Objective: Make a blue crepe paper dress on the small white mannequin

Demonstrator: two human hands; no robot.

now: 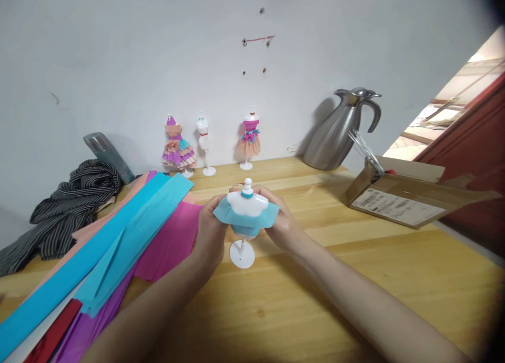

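I hold a small white mannequin (245, 205) above the wooden table (355, 279), my left hand (209, 234) and right hand (281, 221) both closed on the light blue paper (221, 211) wrapped around its torso. Sheets of blue and pink crepe paper (130, 237) lie left; three dressed mannequins (205, 142) stand by the wall.

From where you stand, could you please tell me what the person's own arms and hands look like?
Both forearms are bare as far as the picture shows: no sleeves, gloves, watch or bracelets visible. The left hand and right hand show no rings that I can make out; the fingers are mostly hidden.
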